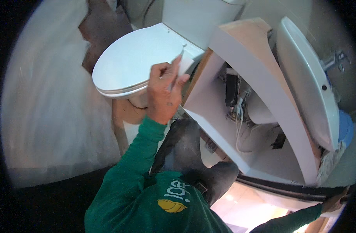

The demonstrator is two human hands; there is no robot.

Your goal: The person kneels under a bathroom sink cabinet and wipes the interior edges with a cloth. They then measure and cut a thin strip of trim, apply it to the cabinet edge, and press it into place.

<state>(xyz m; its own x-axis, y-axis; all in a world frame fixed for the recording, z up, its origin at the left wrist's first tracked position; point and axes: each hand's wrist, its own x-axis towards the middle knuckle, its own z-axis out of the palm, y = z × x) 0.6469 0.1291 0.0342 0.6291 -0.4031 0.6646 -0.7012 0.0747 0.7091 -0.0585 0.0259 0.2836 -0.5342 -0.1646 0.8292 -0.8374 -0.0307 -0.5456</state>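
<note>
My left hand [162, 95] is raised over the near right side of a toilet with a closed white lid [135, 58]. Its fingers are closed in a pinch on a small flat white piece [185, 66], with a thin pointed tip sticking up beside it; its exact kind is unclear. Far out at the lower right, my right hand [333, 203] is beside the dark edge of a ledge, fingers curled around something dark that I cannot make out. Between the hands stands an open vanity cabinet [259, 73] with a curved front panel.
A white basin [308, 83] with a chrome faucet [335, 60] tops the vanity. Inside the cabinet are a pale hose [238, 132] and a dark box-like object [232, 90]. Cloudy plastic sheeting [57, 101] hangs at left, near torn brown cardboard [104, 29]. A blue container [345, 126] sits behind the basin.
</note>
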